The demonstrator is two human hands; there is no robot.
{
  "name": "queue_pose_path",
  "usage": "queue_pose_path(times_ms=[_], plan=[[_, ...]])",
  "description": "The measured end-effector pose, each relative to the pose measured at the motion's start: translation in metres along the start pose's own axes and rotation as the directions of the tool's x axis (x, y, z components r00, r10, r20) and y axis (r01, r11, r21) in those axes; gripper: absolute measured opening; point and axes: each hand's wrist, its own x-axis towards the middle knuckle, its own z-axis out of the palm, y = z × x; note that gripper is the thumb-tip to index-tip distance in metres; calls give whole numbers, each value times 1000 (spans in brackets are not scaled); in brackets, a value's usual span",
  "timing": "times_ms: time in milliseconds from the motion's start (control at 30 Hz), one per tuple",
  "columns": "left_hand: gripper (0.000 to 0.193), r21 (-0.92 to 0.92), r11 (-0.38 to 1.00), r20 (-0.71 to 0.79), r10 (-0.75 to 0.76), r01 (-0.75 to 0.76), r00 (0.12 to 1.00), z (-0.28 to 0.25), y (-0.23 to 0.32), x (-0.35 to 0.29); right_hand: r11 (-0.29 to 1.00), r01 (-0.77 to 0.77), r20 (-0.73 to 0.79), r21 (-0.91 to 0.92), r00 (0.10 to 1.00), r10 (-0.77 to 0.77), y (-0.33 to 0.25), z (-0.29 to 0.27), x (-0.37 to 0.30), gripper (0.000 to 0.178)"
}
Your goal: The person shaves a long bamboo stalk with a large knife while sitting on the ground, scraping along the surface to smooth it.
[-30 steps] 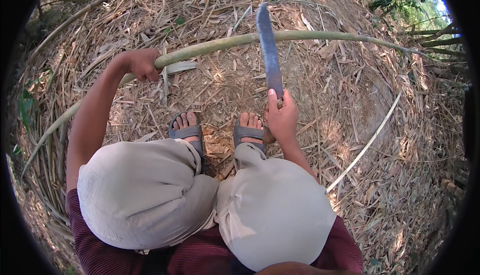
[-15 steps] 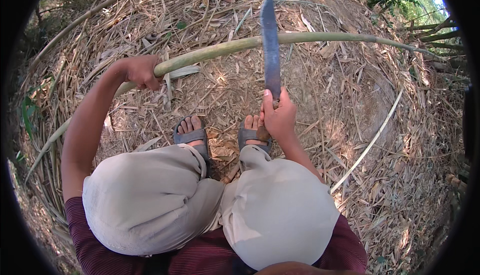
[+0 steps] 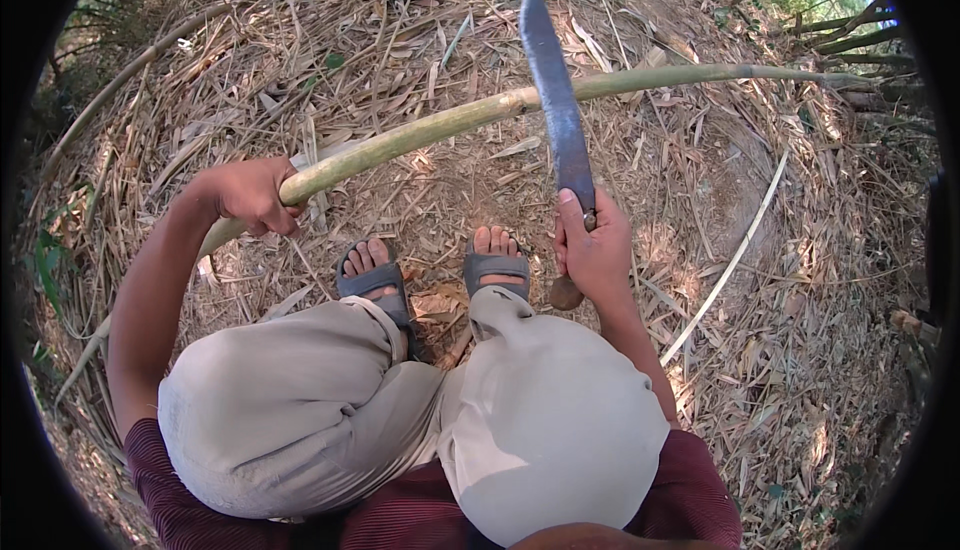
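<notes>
A long green bamboo pole (image 3: 430,130) runs across the view, from the lower left to the far right. My left hand (image 3: 250,195) is wrapped round it at the left. In my right hand (image 3: 597,250) is a machete (image 3: 556,85), held by its wooden handle, whose rounded end shows below my fist. The broad dark blade points up and away, leaning a little left. It crosses the pole just right of a pale joint; whether it touches the pole, I cannot tell.
Dry bamboo leaves and husks (image 3: 740,350) cover the ground. A pale split strip (image 3: 735,260) lies at the right. Another curved stalk (image 3: 130,70) lies at the far left. My sandalled feet (image 3: 498,265) are close below the pole. Cut poles and bushes (image 3: 860,40) stand far right.
My left hand has come lower and slightly left with the pole. My right hand has moved right and a little nearer, and the machete now tilts left instead of standing nearly straight.
</notes>
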Motion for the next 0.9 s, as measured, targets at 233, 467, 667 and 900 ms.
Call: queue_pose_path(times_ms=[233, 467, 667, 900], plan=[[35, -161, 986, 65, -27, 37, 998, -18, -9, 15, 925, 222, 160, -309, 971, -179, 14, 27, -18, 26], [38, -222, 974, 139, -13, 44, 990, -29, -13, 17, 961, 122, 59, -246, 992, -111, 16, 39, -4, 27], [40, -239, 971, 147, 13, 23, 989, -29, -16, 18, 968, 114, -63, -222, 989, -131, 16, 28, 16, 27], [30, -129, 992, 55, 21, -14, 998, -10, -22, 20, 934, 68, 139, -350, 990, -20, 5, 12, -10, 29]])
